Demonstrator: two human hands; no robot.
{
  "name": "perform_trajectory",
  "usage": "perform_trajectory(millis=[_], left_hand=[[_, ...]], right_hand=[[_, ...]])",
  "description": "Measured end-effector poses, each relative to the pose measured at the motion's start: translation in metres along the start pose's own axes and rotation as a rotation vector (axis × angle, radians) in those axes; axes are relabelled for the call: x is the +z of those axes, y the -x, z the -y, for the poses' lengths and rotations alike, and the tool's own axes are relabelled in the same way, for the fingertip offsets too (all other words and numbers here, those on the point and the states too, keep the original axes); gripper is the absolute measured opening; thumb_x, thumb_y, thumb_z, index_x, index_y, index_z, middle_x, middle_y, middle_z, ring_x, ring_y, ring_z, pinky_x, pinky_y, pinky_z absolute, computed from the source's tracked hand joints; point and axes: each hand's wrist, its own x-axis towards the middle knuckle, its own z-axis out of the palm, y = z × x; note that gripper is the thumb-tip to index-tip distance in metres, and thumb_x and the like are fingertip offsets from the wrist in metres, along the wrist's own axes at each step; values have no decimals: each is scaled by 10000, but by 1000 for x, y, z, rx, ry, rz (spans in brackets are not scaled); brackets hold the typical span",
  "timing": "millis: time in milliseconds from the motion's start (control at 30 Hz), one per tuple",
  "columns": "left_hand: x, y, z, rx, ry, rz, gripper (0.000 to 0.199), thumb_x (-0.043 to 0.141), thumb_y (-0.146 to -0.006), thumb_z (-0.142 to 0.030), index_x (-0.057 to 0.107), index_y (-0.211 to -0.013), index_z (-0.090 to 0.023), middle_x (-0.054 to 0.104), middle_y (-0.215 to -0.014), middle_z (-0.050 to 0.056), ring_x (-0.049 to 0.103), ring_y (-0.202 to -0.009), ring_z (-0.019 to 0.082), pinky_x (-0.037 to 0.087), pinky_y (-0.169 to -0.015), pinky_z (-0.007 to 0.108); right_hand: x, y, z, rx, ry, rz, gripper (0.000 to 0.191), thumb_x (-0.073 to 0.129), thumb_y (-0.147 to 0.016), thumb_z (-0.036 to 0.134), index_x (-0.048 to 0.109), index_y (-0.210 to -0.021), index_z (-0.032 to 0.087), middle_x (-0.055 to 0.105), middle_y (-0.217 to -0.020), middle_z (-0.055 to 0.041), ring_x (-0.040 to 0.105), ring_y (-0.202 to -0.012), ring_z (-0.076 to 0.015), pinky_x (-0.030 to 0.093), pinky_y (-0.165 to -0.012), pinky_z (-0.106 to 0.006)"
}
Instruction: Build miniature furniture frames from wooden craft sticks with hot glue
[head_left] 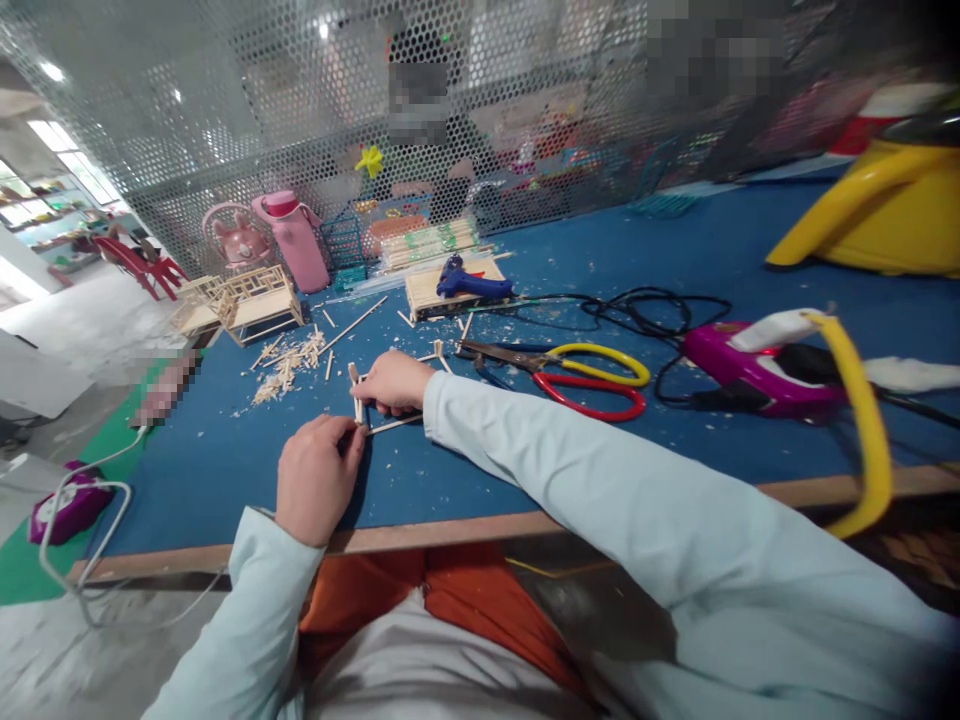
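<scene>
My left hand pinches the near corner of a small frame of thin wooden sticks low over the blue tabletop. My right hand is closed at the same corner, thumb and fingers around a short stick that stands up there. Part of the frame is hidden behind my right hand and sleeve. A heap of cut stick pieces lies just beyond my hands. To the right rest scissors with one red and one yellow handle. Behind them a blue glue gun sits on a flat stick panel.
Small stick-built furniture stands at back left, near a pink flask. A purple power strip with black cables lies on the right, by a yellow container. Perforated metal mesh closes off the back. The table's wooden edge is close to me.
</scene>
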Motion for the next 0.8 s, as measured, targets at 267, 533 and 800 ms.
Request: perform_trajectory(millis=[267, 533, 800], left_hand=[[0, -5, 0, -98, -2, 25, 256, 449, -833, -340, 664, -820, -201, 647, -801, 59, 578, -776, 214, 376, -656, 289], [-2, -1, -7, -96, 325, -279, 320, 479, -824, -286, 520, -1109, -145, 600, -954, 96, 561, -856, 194, 436, -747, 312], [-1, 16, -30, 268, 424, 58, 351, 349, -892, -280, 477, -1205, -184, 632, -1058, 113, 594, -926, 218, 455, -800, 349]], right_hand=[[-1, 9, 0, -72, 6, -57, 243, 489, -759, 299, 557, -595, 133, 546, -487, 8, 460, -357, -53, 344, -375, -155], [-12, 53, -10, -404, -161, -223, 219, 364, -872, 292, 506, -768, 161, 468, -468, 67, 427, -408, -67, 329, -439, -168], [11, 105, -32, -480, 256, -252, 274, 395, -867, 256, 579, -689, 159, 619, -686, -28, 534, -645, -123, 377, -623, -223]])
